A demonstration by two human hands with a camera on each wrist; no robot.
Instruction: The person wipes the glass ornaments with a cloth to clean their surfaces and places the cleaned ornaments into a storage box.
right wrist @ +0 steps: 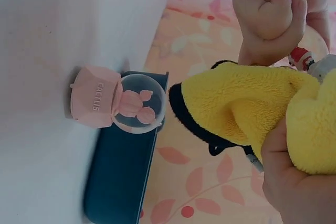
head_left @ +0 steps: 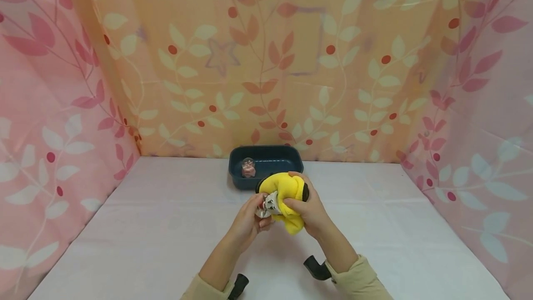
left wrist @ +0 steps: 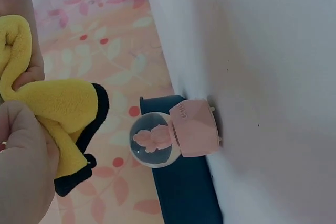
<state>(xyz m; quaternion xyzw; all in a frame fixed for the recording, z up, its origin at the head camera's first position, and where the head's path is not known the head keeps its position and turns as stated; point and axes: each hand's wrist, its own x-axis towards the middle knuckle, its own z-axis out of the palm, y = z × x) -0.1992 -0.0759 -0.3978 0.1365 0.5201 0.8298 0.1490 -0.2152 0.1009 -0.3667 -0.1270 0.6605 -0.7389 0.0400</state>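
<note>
My left hand (head_left: 245, 221) grips a small snow globe (head_left: 263, 212) with a clear ball, a silvery-white base and a bit of red inside. Around its base is a yellow cloth (head_left: 287, 182) with black trim, bunched in my right hand (head_left: 310, 207), thumb pressing on the cloth. Much of the globe is hidden by fingers and cloth. In the right wrist view, a pink cactus snow globe (right wrist: 97, 98) stands on the white table just in front of the dark blue tray (right wrist: 115, 182). The left wrist view also shows this pink globe (left wrist: 194, 128).
At the back of the white table (head_left: 166, 207) sits the dark tray (head_left: 283, 152), with a small pink, clear-topped globe (head_left: 248, 169) at its left inside. Patterned curtains (head_left: 266, 59) close in the back and both sides. Black wrist mounts (head_left: 317, 268) hang by the sleeves.
</note>
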